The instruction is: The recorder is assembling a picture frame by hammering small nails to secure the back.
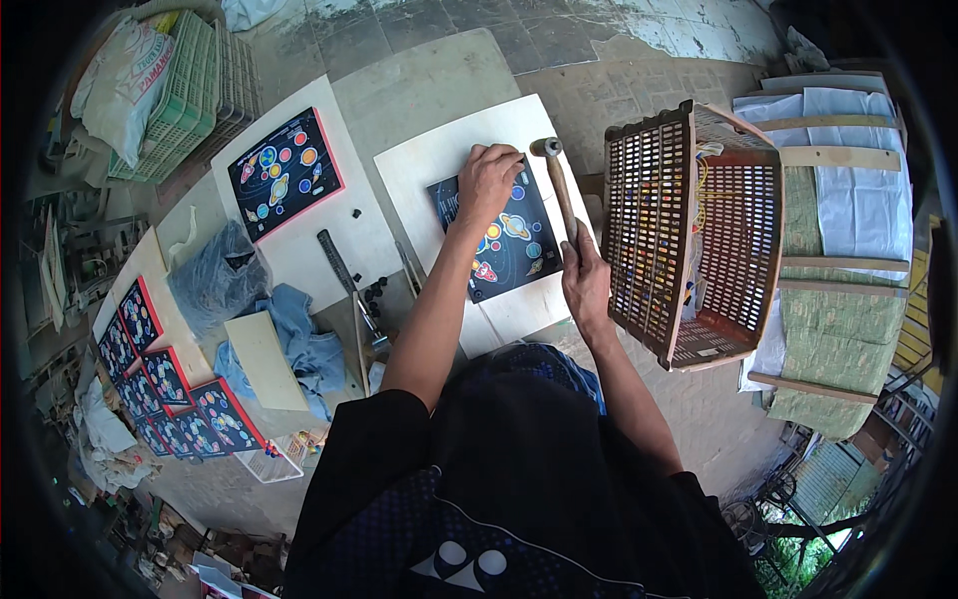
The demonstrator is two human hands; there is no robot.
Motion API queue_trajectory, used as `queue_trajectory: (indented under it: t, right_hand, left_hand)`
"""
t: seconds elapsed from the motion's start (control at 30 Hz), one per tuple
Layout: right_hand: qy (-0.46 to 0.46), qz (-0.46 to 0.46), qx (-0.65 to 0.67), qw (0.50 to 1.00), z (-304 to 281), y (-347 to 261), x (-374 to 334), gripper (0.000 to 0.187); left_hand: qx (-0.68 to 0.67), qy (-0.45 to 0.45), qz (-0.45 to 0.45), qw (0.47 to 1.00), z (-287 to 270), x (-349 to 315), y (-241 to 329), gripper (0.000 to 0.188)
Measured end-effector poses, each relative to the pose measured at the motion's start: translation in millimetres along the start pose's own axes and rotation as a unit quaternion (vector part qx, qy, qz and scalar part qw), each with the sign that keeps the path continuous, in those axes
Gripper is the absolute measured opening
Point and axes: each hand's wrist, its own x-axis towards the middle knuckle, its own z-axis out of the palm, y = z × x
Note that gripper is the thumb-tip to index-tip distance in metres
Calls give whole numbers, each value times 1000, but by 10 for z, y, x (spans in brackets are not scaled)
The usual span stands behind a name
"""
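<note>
In front of me a dark blue board printed with colourful planets [519,255] lies on a pale flat panel [414,175]. My left hand [487,185] rests over its upper part. The fingers are bent and drawn together at the far right corner; whatever they pinch is too small or hidden to name. My right hand [587,278] is closed round the wooden handle of a hammer [562,195]. The hammer's head is raised near that same corner, just right of my left fingertips.
A brown plastic basket [649,230] stands close on the right. To the left are a red-edged planet board [284,172], another hammer [344,270], small black pieces [373,295], a dark plastic bag [220,275] and several finished-looking boards [225,414]. Green crates [185,100] stand far left.
</note>
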Motion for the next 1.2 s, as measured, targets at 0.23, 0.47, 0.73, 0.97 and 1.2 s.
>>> queue_trajectory:
  t: [0.23,0.47,0.73,0.97,1.2]
  right_hand:
    - [-7,12,-55,998,24,-32,-21,45]
    - [-3,0,-51,999,7,-28,-23,45]
    - [0,-13,-64,998,11,-10,43,45]
    - [4,-23,-88,996,11,-5,41,44]
    - [-19,1,-115,993,2,2,55,43]
  left_hand:
    - [10,-16,0,1000,4,-27,-50,15]
    - [-7,14,-12,1000,5,-15,-35,14]
    - [-15,40,9,999,4,-14,-13,12]
    - [-18,32,7,999,2,-18,-5,11]
    - [-11,25,10,1000,5,-19,-21,13]
